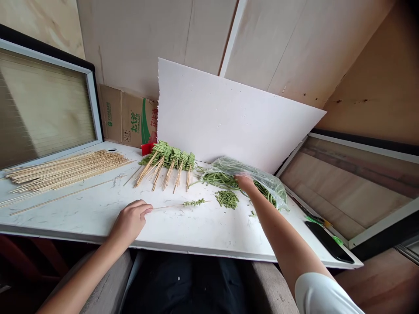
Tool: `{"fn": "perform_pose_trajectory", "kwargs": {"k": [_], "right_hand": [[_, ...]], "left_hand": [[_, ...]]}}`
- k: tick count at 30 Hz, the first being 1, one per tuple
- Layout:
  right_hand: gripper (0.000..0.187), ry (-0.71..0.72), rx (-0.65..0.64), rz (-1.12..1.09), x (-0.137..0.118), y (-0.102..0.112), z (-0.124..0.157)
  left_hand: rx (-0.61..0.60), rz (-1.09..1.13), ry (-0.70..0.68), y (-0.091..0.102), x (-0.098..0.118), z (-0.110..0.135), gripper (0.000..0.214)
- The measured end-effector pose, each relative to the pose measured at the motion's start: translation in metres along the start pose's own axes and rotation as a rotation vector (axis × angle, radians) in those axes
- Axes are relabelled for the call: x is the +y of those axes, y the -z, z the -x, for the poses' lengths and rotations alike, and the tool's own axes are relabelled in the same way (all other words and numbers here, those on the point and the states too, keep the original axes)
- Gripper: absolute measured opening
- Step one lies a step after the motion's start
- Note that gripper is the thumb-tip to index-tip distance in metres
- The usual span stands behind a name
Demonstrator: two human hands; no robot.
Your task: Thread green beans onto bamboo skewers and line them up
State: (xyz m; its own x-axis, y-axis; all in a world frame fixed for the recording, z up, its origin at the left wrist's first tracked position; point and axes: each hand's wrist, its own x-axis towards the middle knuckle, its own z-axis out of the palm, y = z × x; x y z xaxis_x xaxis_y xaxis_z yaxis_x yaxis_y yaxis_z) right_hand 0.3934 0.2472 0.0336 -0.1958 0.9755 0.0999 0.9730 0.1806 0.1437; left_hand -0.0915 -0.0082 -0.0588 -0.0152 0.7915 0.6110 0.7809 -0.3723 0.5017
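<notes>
left hand (pixel 131 220) pinches the skewer (pixel 170 206) end; right hand (pixel 245 182) half hidden in the plastic bag (pixel 271 183); its grip cannot be told

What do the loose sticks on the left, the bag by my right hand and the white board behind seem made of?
Sticks: likely bamboo or wood, pale tan, matte, thin, straight. Bag: thin clear plastic, glossy, crinkled, green beans showing through. White board: probably foam or plasterboard, matte, ragged left edge.
</notes>
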Motion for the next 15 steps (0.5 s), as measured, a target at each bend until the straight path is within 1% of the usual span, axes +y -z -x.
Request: {"fn": "perform_pose_trajectory", "kwargs": {"k": [3, 7, 11, 15], "right_hand": [[0.029, -0.017, 0.020, 0.054, 0.000, 0.001, 0.001], [0.024, 0.011, 0.048, 0.090, 0.006, 0.009, 0.008], [0.023, 0.050, 0.062, 0.106, 0.010, 0.018, 0.018], [0.024, 0.085, 0.091, 0.116, 0.012, 0.023, 0.024]], "left_hand": [[0.001, 0.002, 0.003, -0.002, -0.003, 0.001, 0.037], [-0.001, 0.015, -0.001, -0.004, -0.004, 0.001, 0.035], [0.002, 0.010, -0.007, -0.003, -0.002, 0.000, 0.037], [-0.022, -0.026, -0.011, -0.002, -0.002, 0.000, 0.040]]}}
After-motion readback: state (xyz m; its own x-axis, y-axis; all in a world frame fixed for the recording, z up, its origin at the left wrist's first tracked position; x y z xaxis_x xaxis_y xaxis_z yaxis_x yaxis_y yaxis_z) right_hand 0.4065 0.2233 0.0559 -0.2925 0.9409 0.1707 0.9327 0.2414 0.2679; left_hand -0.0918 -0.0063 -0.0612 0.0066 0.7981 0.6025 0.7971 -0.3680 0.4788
